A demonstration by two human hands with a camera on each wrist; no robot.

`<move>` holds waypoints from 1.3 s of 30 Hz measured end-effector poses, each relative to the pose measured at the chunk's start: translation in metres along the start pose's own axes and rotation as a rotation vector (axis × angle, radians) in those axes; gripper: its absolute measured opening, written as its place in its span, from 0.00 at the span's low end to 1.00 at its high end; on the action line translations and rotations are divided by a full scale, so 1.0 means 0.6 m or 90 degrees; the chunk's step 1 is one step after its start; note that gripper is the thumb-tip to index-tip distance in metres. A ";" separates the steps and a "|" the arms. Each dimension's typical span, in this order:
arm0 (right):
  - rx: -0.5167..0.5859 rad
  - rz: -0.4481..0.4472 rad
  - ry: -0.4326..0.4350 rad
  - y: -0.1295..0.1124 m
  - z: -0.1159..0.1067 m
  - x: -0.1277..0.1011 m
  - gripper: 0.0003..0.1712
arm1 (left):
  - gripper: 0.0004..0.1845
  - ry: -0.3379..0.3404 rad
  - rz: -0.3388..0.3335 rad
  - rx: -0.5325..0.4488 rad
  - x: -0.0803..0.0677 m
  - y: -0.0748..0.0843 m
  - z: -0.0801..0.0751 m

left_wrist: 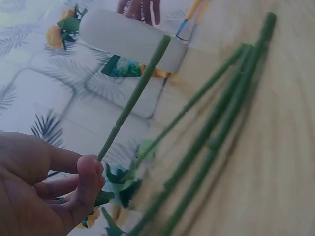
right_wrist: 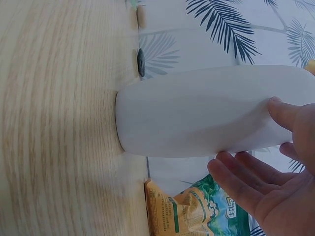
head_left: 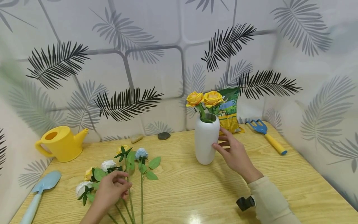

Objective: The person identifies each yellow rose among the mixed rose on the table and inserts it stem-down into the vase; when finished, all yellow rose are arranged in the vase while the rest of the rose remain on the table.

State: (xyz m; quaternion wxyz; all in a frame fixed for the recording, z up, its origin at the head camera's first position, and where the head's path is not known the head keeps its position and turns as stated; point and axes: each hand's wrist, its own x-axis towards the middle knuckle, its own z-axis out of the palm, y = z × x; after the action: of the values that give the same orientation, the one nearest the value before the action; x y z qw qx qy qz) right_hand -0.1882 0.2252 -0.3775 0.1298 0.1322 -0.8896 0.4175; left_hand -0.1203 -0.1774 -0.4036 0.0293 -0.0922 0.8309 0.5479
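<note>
A white vase (head_left: pixel 206 143) with two yellow roses (head_left: pixel 204 99) stands upright near the middle of the wooden table (head_left: pixel 195 186). My right hand (head_left: pixel 221 139) is at its right side, with the thumb (right_wrist: pixel 281 110) touching the vase (right_wrist: pixel 206 113) and the fingers relaxed behind it. Several artificial flowers (head_left: pixel 131 161), white, yellow and blue, lie on the table at the front left. My left hand (head_left: pixel 123 183) pinches one green stem (left_wrist: pixel 133 98) between thumb and fingers (left_wrist: pixel 88 172). The other stems (left_wrist: pixel 216 132) lie flat beside it.
A yellow watering can (head_left: pixel 60 143) stands at the back left and a blue trowel (head_left: pixel 42 189) lies by the left edge. Two stones (head_left: pixel 163 135) lie by the wall. A soil bag (head_left: pixel 229 109) leans behind the vase, with a blue-and-yellow rake (head_left: pixel 268 135) to its right.
</note>
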 end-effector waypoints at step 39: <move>0.009 0.010 -0.007 -0.001 -0.001 0.000 0.39 | 0.16 -0.066 0.538 -0.212 0.057 0.304 0.179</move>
State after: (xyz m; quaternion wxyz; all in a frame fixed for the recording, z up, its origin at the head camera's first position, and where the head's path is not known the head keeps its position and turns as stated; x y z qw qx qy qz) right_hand -0.1876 0.2252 -0.3767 0.1204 0.1287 -0.8882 0.4242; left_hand -0.1930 -0.0133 -0.2865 -0.1703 0.2790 0.6936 0.6419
